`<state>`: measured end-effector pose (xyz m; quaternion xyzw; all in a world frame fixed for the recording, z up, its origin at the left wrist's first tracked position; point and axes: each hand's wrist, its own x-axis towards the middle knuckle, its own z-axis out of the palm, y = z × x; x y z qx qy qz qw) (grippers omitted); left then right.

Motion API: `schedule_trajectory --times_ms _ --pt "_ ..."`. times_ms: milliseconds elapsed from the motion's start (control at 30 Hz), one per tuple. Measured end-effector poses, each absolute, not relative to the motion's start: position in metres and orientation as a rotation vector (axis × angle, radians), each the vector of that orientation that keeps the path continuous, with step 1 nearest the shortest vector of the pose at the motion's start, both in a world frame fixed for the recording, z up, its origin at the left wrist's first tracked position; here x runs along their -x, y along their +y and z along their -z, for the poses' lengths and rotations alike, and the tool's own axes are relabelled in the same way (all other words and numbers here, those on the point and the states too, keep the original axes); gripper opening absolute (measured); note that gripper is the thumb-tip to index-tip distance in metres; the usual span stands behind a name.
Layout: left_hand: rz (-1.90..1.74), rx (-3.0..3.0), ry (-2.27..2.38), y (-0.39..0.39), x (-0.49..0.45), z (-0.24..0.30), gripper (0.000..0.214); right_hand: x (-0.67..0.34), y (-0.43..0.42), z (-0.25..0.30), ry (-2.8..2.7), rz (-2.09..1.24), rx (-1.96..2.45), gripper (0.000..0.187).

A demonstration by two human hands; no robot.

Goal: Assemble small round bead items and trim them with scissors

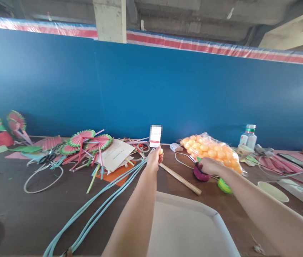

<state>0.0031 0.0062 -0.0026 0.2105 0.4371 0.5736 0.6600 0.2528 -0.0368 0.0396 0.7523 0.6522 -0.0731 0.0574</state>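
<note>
My left hand (154,159) is stretched toward the wall with its fingers curled closed. What is in them is too small to make out. Just beyond it, a phone (155,139) with a lit white screen stands upright; whether the fingers touch it I cannot tell. A bundle of light blue tubes (114,187) runs up beside the left wrist. My right hand (207,165) reaches down with bent fingers on a small purple pouch-like thing (201,175), a green bit showing at its top. Near the right forearm lies a bright green roll (224,186).
A clear bag of orange balls (213,148) lies behind my right hand. A wooden stick (180,178) and a white tray-like surface (186,225) are in front. Watermelon-patterned paper fans (82,137), papers (116,153) and scissors (48,157) clutter the left. Bottles (248,137) stand right.
</note>
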Motion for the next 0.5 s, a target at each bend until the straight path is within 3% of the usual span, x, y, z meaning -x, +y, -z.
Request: schedule_trajectory --times_ms 300,500 --pt "-1.306 -0.471 0.983 0.0092 -0.0035 0.0056 0.034 -0.2573 -0.0337 -0.0351 1.941 0.284 -2.253 0.025" --pt "-1.304 -0.474 0.984 0.0071 -0.0026 0.0046 0.031 -0.2599 -0.0382 -0.0396 2.02 0.29 -2.316 0.013"
